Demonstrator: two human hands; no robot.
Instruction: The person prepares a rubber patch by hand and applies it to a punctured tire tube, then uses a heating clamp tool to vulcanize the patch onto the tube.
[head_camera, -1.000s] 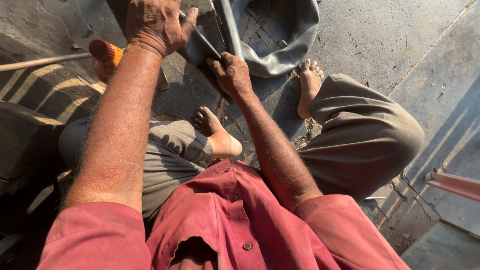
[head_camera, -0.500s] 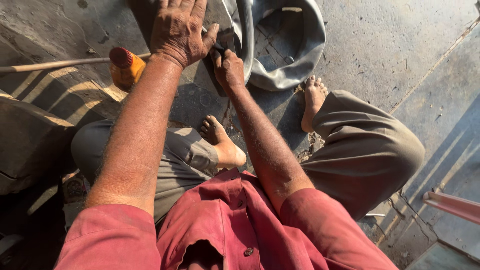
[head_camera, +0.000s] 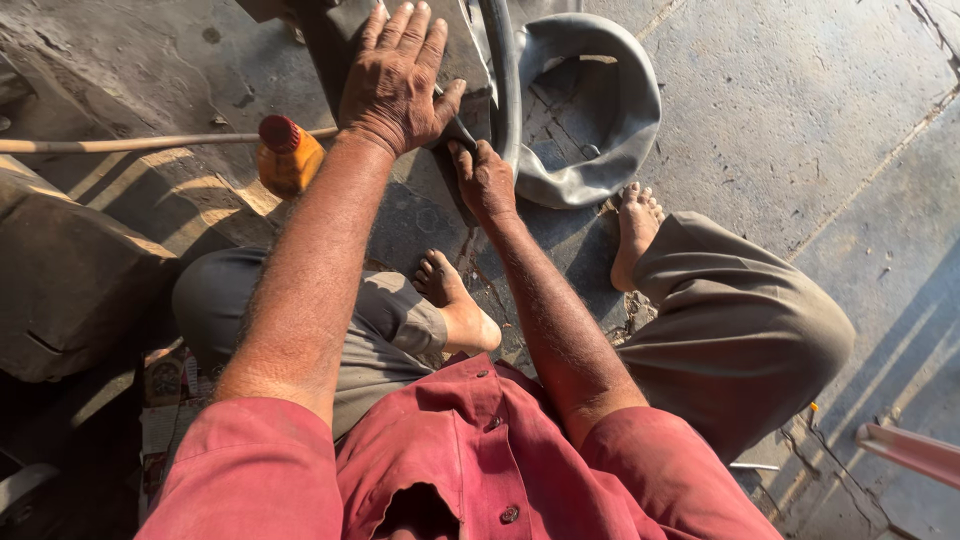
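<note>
1. The grey rubber inner tube (head_camera: 590, 110) lies folded on the concrete floor (head_camera: 800, 110) at the top centre of the frame, just beyond your bare feet.
2. Your left hand (head_camera: 398, 80) presses flat on the tube's dark left part, fingers spread, arm stretched straight out.
3. Your right hand (head_camera: 484, 180) is fisted around a small dark tool (head_camera: 458, 130), just beside the left thumb.
4. An orange bottle (head_camera: 288, 158) with a red cap stands left of your left wrist.

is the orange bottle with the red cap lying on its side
No, the orange bottle stands upright on the floor, red cap on top, just left of the left hand.
</note>
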